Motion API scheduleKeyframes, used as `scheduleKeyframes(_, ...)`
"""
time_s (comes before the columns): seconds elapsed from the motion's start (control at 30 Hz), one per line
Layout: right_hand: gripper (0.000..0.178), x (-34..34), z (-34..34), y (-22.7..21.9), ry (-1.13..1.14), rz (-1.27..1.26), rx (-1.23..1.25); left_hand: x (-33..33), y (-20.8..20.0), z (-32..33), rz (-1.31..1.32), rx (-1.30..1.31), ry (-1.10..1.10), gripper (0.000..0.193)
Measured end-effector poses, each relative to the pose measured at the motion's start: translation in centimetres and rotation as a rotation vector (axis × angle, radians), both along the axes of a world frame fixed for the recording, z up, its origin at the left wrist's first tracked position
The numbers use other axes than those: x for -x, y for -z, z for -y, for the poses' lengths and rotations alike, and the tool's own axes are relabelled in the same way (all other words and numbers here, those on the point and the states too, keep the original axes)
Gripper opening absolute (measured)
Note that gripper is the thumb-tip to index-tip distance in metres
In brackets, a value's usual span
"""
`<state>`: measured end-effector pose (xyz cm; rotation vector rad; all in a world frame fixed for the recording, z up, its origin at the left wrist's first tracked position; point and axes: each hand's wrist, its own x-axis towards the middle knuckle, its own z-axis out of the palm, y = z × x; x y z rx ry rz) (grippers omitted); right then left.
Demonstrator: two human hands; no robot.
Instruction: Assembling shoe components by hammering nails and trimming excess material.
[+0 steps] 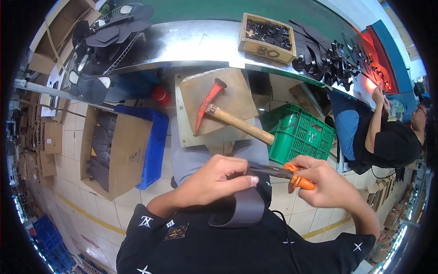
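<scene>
Your right hand point(326, 180) has its fingers wrapped around the orange handles of the pliers point(278, 171), whose dark metal nose points across to your left fingertips. Your left hand point(212, 180) has thumb and fingers clamped together on the dark strip point(242, 212) — it curls in a loop just below those fingers, in front of your black shirt point(191, 249). Where the nose meets your left fingers, you cannot tell whether the pliers bite the strip.

Ahead of your fingers, past your knees, the hammer point(242, 124) lies on a brown sheet point(237, 89), its red head farther from you and the end of its wooden handle reaching back toward your right hand. Beyond your right fingers stands the green crate point(301, 134). Well to the left of your left fingers is a cardboard box point(125, 153) of dark pads point(101, 155), with a blue crate point(157, 155) beside it.

Farthest ahead of both hands runs the desk point(196, 43), carrying a wooden box point(258, 48) of small dark pieces — and off to the right of your right fingers sits another person point(392, 132).
</scene>
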<state>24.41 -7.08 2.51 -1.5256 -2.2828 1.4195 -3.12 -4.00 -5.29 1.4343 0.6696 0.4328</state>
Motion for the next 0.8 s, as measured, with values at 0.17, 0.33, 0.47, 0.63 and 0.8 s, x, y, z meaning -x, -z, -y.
scheduleKeyframes(0.17,0.024,-1.9,-0.2,1.1,0.305,-0.234,0.257,0.6,-0.5,-0.1,0.047,0.116,0.051,0.021)
scheduleKeyframes(0.33,0.024,-1.8,1.0,2.6,0.179,-0.195,0.204,0.6,-0.5,-0.5,0.052,0.085,0.098,0.021)
scheduleKeyframes(0.47,0.022,-0.9,1.1,2.7,0.041,-0.164,0.084,0.3,-0.5,-0.5,0.116,0.023,0.084,0.020)
scheduleKeyframes(0.63,0.021,0.2,0.6,2.1,-0.012,-0.160,-0.079,0.0,-0.6,-0.3,0.124,-0.030,0.114,0.019)
scheduleKeyframes(0.8,0.017,-1.0,0.7,2.6,0.012,-0.127,-0.085,-0.5,-0.6,-1.1,0.086,-0.123,0.080,0.023)
